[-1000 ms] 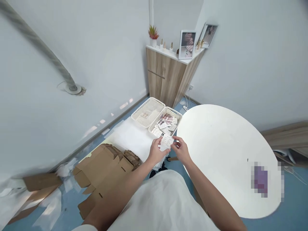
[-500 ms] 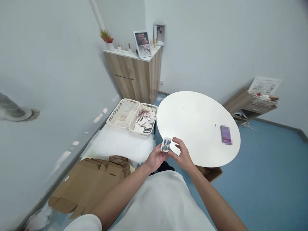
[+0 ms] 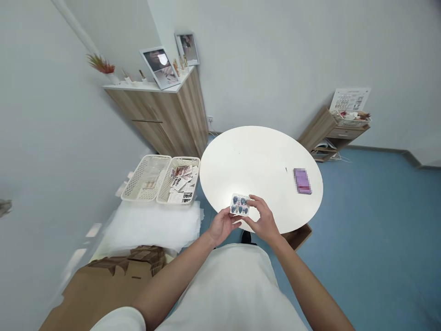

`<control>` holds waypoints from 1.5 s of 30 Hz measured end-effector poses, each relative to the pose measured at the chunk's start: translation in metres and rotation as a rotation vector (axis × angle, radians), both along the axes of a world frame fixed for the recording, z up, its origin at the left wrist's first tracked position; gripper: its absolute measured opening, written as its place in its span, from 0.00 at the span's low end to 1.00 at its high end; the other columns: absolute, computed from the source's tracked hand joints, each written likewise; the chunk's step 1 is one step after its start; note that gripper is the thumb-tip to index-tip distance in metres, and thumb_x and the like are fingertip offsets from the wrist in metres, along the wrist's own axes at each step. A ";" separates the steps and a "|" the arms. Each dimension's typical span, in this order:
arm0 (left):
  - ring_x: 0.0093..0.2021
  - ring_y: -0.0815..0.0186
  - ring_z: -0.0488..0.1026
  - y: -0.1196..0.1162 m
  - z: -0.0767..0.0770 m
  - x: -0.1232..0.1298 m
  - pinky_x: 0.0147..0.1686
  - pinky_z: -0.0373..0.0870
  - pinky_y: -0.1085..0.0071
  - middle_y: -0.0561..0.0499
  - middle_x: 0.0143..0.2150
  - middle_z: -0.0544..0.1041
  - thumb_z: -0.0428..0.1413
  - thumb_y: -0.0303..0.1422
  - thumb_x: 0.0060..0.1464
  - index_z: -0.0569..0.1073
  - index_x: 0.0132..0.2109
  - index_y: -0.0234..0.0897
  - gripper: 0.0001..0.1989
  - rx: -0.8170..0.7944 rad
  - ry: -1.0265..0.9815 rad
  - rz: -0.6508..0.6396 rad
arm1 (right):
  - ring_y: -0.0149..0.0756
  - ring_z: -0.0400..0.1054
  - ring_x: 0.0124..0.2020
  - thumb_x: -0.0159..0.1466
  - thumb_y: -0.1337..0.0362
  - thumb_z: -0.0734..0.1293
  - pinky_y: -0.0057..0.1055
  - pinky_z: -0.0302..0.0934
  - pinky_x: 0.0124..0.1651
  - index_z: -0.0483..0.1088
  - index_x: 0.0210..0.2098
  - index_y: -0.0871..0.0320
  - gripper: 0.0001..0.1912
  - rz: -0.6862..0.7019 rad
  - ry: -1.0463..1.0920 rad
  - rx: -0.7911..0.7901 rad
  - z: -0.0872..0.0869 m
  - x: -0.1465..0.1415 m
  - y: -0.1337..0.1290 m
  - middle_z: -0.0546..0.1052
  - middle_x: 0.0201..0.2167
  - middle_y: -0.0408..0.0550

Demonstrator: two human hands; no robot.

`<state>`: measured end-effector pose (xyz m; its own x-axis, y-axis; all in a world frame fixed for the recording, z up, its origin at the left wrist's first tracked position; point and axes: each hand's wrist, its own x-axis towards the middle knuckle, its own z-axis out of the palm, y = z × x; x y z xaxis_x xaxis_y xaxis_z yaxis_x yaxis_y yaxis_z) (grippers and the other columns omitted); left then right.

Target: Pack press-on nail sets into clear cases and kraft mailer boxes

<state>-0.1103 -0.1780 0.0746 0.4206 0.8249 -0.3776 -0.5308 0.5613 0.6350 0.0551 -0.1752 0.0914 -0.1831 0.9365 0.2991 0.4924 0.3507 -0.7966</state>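
A small white card with rows of dark blue and pale nail-shaped pieces [image 3: 240,205] is held up near the front edge of the white oval table [image 3: 255,151]. My left hand [image 3: 221,226] grips its left and lower side. On the right side of the card, my right hand [image 3: 264,220] has its fingertips at the upper right edge and its thumb below. The card's face is turned up toward the camera. Part of its right edge is hidden by the right fingers.
Two white baskets [image 3: 146,178] stand at the left, the right one holding cards and packets. Nearer lie white sheeting [image 3: 151,227] and flattened brown cardboard [image 3: 103,294]. A purple blurred item [image 3: 302,181] is on the table's right. A wooden cabinet [image 3: 165,124] stands behind the baskets.
The view has turned rightward, so the table and baskets appear farther left. The card has been turned and shows more of its face, with my right fingers now on its edge.
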 end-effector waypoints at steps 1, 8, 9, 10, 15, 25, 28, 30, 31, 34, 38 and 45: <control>0.45 0.60 0.69 0.005 -0.002 0.006 0.44 0.63 0.64 0.45 0.45 0.71 0.48 0.41 0.50 0.69 0.46 0.38 0.18 0.033 0.107 -0.003 | 0.43 0.59 0.53 0.53 0.65 0.66 0.42 0.60 0.50 0.63 0.44 0.52 0.19 -0.017 -0.017 -0.003 -0.001 0.011 0.003 0.64 0.51 0.51; 0.40 0.67 0.67 0.036 0.002 0.035 0.47 0.61 0.63 0.50 0.46 0.67 0.60 0.38 0.41 0.50 0.60 0.47 0.41 0.663 0.919 -0.087 | 0.42 0.61 0.52 0.54 0.63 0.65 0.41 0.63 0.47 0.63 0.45 0.52 0.18 0.017 -0.127 -0.038 -0.014 0.077 0.021 0.64 0.51 0.50; 0.39 0.67 0.67 0.040 0.003 0.039 0.46 0.62 0.64 0.51 0.44 0.68 0.59 0.38 0.42 0.48 0.61 0.48 0.41 0.730 0.976 -0.132 | 0.42 0.61 0.52 0.54 0.63 0.65 0.41 0.63 0.47 0.63 0.45 0.52 0.18 0.036 -0.136 -0.043 -0.017 0.083 0.024 0.64 0.52 0.50; 0.37 0.68 0.66 0.044 0.003 0.043 0.44 0.63 0.64 0.52 0.41 0.68 0.59 0.37 0.43 0.48 0.61 0.48 0.40 0.781 1.017 -0.176 | 0.42 0.61 0.52 0.55 0.63 0.65 0.41 0.63 0.47 0.63 0.45 0.52 0.18 0.053 -0.145 -0.050 -0.020 0.088 0.026 0.64 0.52 0.50; 0.33 0.67 0.65 0.057 -0.007 0.064 0.38 0.65 0.66 0.52 0.36 0.68 0.57 0.37 0.46 0.56 0.59 0.46 0.33 0.857 1.100 -0.253 | 0.42 0.62 0.50 0.56 0.63 0.64 0.42 0.64 0.47 0.62 0.47 0.51 0.19 0.107 -0.111 -0.126 -0.035 0.107 0.038 0.63 0.53 0.50; 0.34 0.63 0.64 0.052 -0.041 0.050 0.45 0.61 0.62 0.51 0.31 0.67 0.60 0.37 0.40 0.64 0.54 0.45 0.30 0.443 0.950 -0.066 | 0.36 0.67 0.43 0.51 0.58 0.68 0.45 0.62 0.50 0.48 0.57 0.46 0.37 0.104 0.415 -0.693 -0.082 0.081 0.045 0.58 0.55 0.51; 0.34 0.63 0.65 0.051 -0.058 0.033 0.44 0.62 0.62 0.51 0.32 0.66 0.57 0.38 0.43 0.61 0.56 0.44 0.30 0.424 1.038 -0.082 | 0.37 0.65 0.46 0.51 0.59 0.68 0.45 0.60 0.52 0.51 0.56 0.48 0.35 0.129 0.467 -0.821 -0.098 0.059 0.047 0.60 0.53 0.50; 0.34 0.63 0.65 0.050 -0.071 0.019 0.44 0.62 0.62 0.50 0.34 0.67 0.56 0.37 0.45 0.59 0.57 0.43 0.30 0.415 1.104 -0.075 | 0.39 0.63 0.49 0.50 0.60 0.69 0.45 0.59 0.52 0.52 0.56 0.48 0.36 0.141 0.445 -0.864 -0.106 0.042 0.050 0.60 0.52 0.50; 0.34 0.63 0.65 0.051 -0.077 0.011 0.44 0.62 0.62 0.49 0.36 0.67 0.55 0.37 0.46 0.59 0.57 0.43 0.30 0.404 1.132 -0.066 | 0.39 0.62 0.50 0.50 0.60 0.69 0.45 0.59 0.52 0.52 0.56 0.48 0.37 0.141 0.436 -0.878 -0.109 0.033 0.052 0.60 0.52 0.50; 0.34 0.63 0.65 0.054 -0.093 -0.012 0.43 0.62 0.62 0.48 0.38 0.67 0.54 0.34 0.47 0.60 0.56 0.42 0.28 0.356 1.178 -0.035 | 0.39 0.60 0.51 0.49 0.60 0.69 0.43 0.61 0.50 0.51 0.57 0.47 0.38 0.124 0.420 -0.904 -0.117 0.004 0.059 0.59 0.52 0.50; 0.37 0.62 0.65 0.063 -0.109 -0.042 0.43 0.62 0.62 0.48 0.39 0.65 0.54 0.31 0.46 0.62 0.54 0.42 0.26 0.279 1.159 -0.005 | 0.40 0.58 0.51 0.47 0.59 0.70 0.42 0.62 0.48 0.52 0.56 0.46 0.40 0.070 0.332 -0.933 -0.125 -0.035 0.070 0.57 0.51 0.49; 0.47 0.55 0.62 0.082 -0.125 -0.064 0.49 0.57 0.58 0.45 0.44 0.63 0.54 0.29 0.41 0.61 0.55 0.36 0.30 0.244 1.135 -0.134 | 0.40 0.59 0.48 0.46 0.58 0.69 0.43 0.61 0.48 0.51 0.57 0.49 0.41 -0.076 0.238 -0.989 -0.139 -0.073 0.077 0.59 0.49 0.49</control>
